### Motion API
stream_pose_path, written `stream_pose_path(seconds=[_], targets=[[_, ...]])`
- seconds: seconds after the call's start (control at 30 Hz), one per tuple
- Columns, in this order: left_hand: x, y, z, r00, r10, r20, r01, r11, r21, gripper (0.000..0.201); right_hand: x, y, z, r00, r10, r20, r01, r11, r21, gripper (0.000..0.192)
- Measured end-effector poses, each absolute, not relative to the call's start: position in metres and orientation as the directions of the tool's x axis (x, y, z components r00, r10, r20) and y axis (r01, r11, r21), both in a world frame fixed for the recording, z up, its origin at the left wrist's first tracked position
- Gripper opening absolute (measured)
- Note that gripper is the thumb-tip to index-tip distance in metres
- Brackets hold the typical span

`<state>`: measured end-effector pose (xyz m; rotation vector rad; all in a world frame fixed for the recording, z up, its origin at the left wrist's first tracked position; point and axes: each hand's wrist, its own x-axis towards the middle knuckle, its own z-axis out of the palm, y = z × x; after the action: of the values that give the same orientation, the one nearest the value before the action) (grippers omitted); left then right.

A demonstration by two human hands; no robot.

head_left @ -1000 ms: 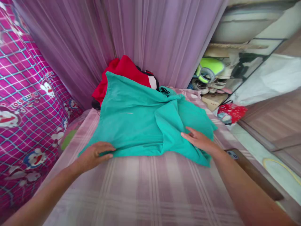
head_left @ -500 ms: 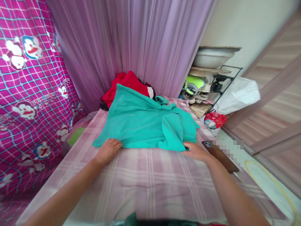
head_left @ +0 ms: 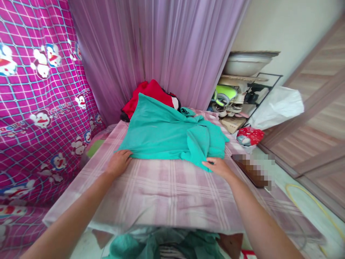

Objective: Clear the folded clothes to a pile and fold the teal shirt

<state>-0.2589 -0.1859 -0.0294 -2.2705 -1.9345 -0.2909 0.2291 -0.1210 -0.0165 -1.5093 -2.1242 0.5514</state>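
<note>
A teal shirt (head_left: 161, 133) lies partly spread, with its far left part against a red cloth bundle (head_left: 155, 95). My left hand (head_left: 120, 162) is at the shirt's near left corner, fingers closed over the edge. At the near right, my right hand (head_left: 217, 166) pinches a loose flap of the shirt between thumb and fingers. The fabric is bunched and creased on the right, smoother on the left. Beneath both hands is a pink and white plaid sheet (head_left: 161, 194).
A phone (head_left: 249, 172), partly blurred out, lies right of my right hand. Purple curtains (head_left: 175, 46) hang behind, and a pink patterned curtain (head_left: 54, 93) hangs left. On the right stand a shoe rack (head_left: 258, 104) and a white bag (head_left: 280, 106). More teal cloth (head_left: 129, 246) shows below the near edge.
My left hand has slid left along the shirt's near edge to its corner. My right hand has shifted slightly left and away from me. The view has tilted, showing more below the near edge.
</note>
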Motion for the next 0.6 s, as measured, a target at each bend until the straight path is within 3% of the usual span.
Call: stream_pose_path(seconds=[0.1, 0.33, 0.4, 0.5, 0.6], targets=[[-0.268, -0.187, -0.029, 0.153, 0.963, 0.221, 0.987, -0.158, 0.007, 0.035, 0.242, -0.130, -0.019, -0.307, 0.946, 0.103, 0.741, 0.306, -0.597, 0.047], [-0.278, -0.197, -0.039, 0.198, 0.939, 0.282, 0.971, -0.227, 0.075, 0.034, 0.257, -0.162, -0.039, -0.286, 0.919, 0.270, 0.704, 0.393, -0.592, 0.046], [-0.277, -0.199, -0.040, 0.173, 0.945, 0.279, 0.975, -0.205, 0.090, 0.035, 0.255, -0.165, -0.044, -0.221, 0.917, 0.332, 0.745, 0.378, -0.549, 0.041], [-0.274, -0.202, -0.037, 0.139, 0.945, 0.296, 0.978, -0.177, 0.107, 0.037, 0.246, -0.166, -0.035, -0.050, 0.846, 0.531, 0.824, 0.336, -0.457, 0.034], [-0.271, -0.204, -0.035, 0.122, 0.944, 0.307, 0.978, -0.167, 0.125, 0.040, 0.218, -0.162, -0.011, -0.098, 0.753, 0.651, 0.865, 0.388, -0.318, 0.034]])
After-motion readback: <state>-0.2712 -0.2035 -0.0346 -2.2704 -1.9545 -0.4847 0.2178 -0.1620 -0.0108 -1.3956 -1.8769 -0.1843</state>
